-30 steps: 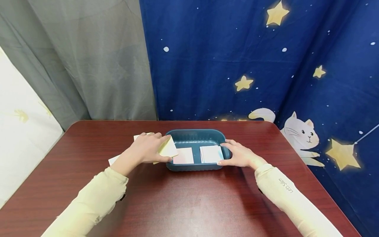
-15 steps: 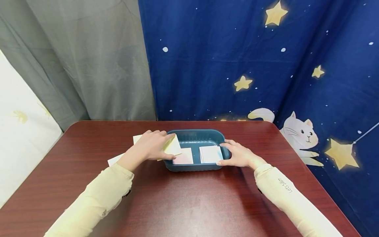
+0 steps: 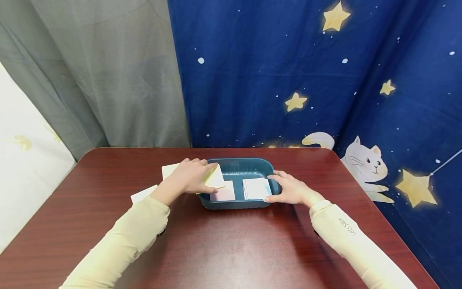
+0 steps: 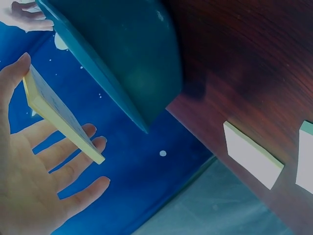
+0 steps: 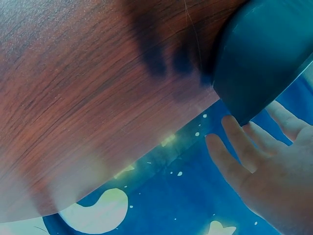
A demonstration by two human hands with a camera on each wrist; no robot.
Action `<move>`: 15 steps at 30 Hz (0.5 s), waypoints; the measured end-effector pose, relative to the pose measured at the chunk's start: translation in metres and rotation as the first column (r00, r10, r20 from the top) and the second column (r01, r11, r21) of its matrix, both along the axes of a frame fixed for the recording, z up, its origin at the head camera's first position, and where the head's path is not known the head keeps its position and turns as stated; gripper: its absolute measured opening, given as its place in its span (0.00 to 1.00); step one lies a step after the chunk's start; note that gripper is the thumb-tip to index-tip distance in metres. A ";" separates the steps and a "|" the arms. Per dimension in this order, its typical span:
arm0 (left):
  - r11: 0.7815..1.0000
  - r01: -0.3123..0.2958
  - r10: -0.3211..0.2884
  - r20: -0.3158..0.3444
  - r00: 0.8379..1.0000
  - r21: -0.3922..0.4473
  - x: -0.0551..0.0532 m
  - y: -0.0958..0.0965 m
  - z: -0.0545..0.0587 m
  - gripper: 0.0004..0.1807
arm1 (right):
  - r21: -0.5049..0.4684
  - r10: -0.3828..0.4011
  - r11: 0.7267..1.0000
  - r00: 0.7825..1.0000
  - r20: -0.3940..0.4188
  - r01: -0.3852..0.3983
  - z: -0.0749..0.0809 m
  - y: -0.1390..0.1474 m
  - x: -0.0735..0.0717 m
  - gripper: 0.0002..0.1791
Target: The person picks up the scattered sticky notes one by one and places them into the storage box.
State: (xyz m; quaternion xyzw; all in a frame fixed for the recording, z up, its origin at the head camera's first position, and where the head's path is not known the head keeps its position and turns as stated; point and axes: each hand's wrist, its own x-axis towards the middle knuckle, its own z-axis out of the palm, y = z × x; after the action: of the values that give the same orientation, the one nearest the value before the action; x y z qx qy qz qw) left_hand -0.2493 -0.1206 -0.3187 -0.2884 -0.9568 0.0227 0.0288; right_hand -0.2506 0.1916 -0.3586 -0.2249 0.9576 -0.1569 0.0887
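Note:
My left hand pinches a sticky note pad between thumb and fingers, over the left end of a dark teal plastic basin. In the left wrist view the held pad is tilted and shows a yellow edge. Inside the basin lie a pale pink pad on the left and a white stack of notes with a bluish right edge. At the basin's right end, my right hand rests its spread fingers on the rim; the right wrist view shows these fingertips against the basin's wall.
Left of the basin, a whitish pad lies partly behind my left hand, and another lies nearer my left sleeve. The reddish-brown table ends at a grey curtain and a blue starry curtain.
My left hand has moved right with the sticky note pad, further over the basin's left end. More of the pads left on the table shows. The right hand stays at the rim.

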 end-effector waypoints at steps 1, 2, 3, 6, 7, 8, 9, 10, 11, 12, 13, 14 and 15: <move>1.000 0.001 -0.001 0.002 1.000 -0.001 -0.001 0.001 -0.001 0.43 | -0.001 0.000 1.000 1.000 0.000 0.000 0.000 0.000 0.000 0.47; 1.000 0.003 -0.003 0.005 1.000 -0.001 -0.002 0.001 -0.001 0.43 | -0.001 0.000 1.000 1.000 0.000 0.000 0.000 0.000 0.000 0.47; 1.000 0.005 -0.005 0.005 1.000 -0.002 -0.002 0.002 -0.002 0.43 | -0.002 0.001 1.000 1.000 0.000 -0.001 0.000 -0.001 0.000 0.47; 1.000 0.006 -0.006 0.020 1.000 -0.003 -0.004 0.004 -0.004 0.43 | -0.003 0.002 1.000 1.000 -0.003 -0.002 0.000 -0.001 0.000 0.47; 1.000 0.006 -0.006 0.024 1.000 -0.006 -0.005 0.005 -0.005 0.43 | -0.005 0.002 1.000 1.000 -0.003 -0.002 0.000 -0.001 0.000 0.47; 1.000 0.005 -0.005 0.028 1.000 -0.009 -0.006 0.005 -0.006 0.43 | -0.005 0.003 1.000 1.000 -0.003 -0.003 0.000 -0.001 0.000 0.47; 1.000 0.004 -0.004 0.036 0.999 -0.008 -0.006 0.006 -0.006 0.43 | -0.006 0.003 1.000 1.000 -0.003 -0.003 0.000 -0.001 0.001 0.47; 1.000 0.004 -0.003 0.042 0.999 -0.010 -0.006 0.007 -0.007 0.43 | -0.006 0.003 1.000 1.000 -0.003 -0.003 0.000 -0.001 0.001 0.47; 1.000 0.004 -0.004 0.047 0.999 -0.013 -0.006 0.008 -0.007 0.43 | -0.006 0.003 1.000 1.000 -0.004 -0.003 0.000 -0.001 0.000 0.47; 1.000 0.006 -0.006 0.049 0.999 -0.014 -0.007 0.008 -0.008 0.43 | -0.005 0.003 1.000 1.000 -0.005 -0.003 0.000 -0.001 0.000 0.47; 1.000 0.010 -0.009 0.048 0.999 -0.015 -0.007 0.009 -0.008 0.43 | -0.003 0.002 1.000 1.000 -0.006 -0.002 0.000 -0.001 0.000 0.47; 1.000 0.013 -0.013 0.050 0.999 -0.019 -0.007 0.009 -0.008 0.43 | -0.002 0.001 1.000 1.000 -0.007 -0.001 0.000 -0.001 0.000 0.47; 1.000 0.017 -0.016 0.053 0.998 -0.017 -0.007 0.010 -0.009 0.42 | -0.001 0.002 1.000 1.000 -0.008 -0.002 0.000 -0.001 0.000 0.47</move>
State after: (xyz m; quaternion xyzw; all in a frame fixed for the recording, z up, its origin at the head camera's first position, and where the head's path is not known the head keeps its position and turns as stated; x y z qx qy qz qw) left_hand -0.2567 -0.1109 -0.3276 -0.2971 -0.9546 0.0230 0.0013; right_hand -0.2504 0.1903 -0.3587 -0.2263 0.9577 -0.1563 0.0851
